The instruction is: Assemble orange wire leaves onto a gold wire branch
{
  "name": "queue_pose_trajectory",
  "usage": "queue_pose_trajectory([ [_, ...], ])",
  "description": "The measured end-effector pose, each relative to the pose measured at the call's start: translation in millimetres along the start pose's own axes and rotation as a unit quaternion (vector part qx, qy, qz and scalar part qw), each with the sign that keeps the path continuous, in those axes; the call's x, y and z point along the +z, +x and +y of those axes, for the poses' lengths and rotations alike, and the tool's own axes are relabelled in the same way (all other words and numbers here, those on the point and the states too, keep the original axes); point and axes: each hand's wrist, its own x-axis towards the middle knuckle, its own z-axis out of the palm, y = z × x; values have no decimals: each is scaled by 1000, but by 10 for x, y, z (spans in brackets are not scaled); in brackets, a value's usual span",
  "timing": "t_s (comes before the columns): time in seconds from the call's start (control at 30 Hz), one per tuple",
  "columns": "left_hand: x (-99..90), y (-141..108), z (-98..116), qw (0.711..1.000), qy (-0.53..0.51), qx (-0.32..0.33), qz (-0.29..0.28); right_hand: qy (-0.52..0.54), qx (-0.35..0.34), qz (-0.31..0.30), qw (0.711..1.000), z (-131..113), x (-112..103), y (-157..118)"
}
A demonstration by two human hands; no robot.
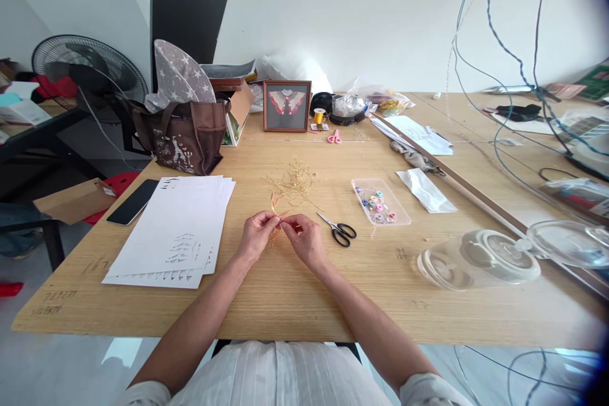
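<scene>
Orange sprig (275,205) pinched between your left hand (257,236) and right hand (304,240).
Fingers of both closed on it (scissors (339,229) lie at three o'clock).

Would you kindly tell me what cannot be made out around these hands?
In the head view:
Orange wire piece: middle hidden by the left hand and right hand.
Gold wire tangle: strands too fine to trace.
Beads in the plastic tray: too small to tell shapes.
Marks on the white sheets: too small to read.
</scene>
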Motion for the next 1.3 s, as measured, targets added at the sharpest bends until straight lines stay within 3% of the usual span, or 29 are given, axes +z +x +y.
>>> queue_pose_trajectory([
  [0.2, 19, 1, -20, 996, -84, -42, 1, 6, 25, -14, 1000, -32, -20, 10],
  [0.5, 51, -3, -66, 963, -242, -114, -31, -12, 40, -27, 999, -54, -11, -12],
  [0.87, 31, 9, -77, 987, -140, -72, -19, 26, 54, -5, 998, -17, -44, 40],
  [1.3, 34, -15, -77, 996, -82, -33, -28, 113, 93, -68, 987, 43, -83, 90],
])
